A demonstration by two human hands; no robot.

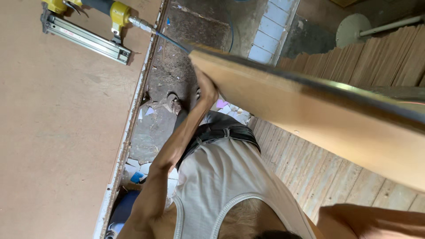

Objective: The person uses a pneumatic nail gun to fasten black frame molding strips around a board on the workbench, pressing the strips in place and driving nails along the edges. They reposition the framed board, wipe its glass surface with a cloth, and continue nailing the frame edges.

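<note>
the wooden board point(310, 119) is the landmark here: a long, pale plank that runs aslant from the upper middle of the view down to the right edge, its dark edge turned up and catching light, so it seems to be carried on edge rather than flat. one hand point(206, 88) is closed around the near end of the board, fingers wrapped under its corner, the arm stretched out straight below it, likely to take the weight at the end and steer the long piece; which hand this is i judge to be the left, though the odd camera angle makes it uncertain. the other hand is not visible; only a bare shoulder shows below the board at the lower right, so whether it grips anything cannot be told. to the left of the board lies a broad brown sheet point(57, 132), flat like a work surface, and on its far corner, well apart from the board, rests a yellow pneumatic nailer point(88, 26) with its air hose point(170, 40) running toward the board's near end. between the sheet and the board is a dirty floor point(177, 75) scattered with small scraps. behind the board stand stacked thin wood strips point(380, 57), and beneath it lie ribbed wooden slats point(318, 172).
</note>
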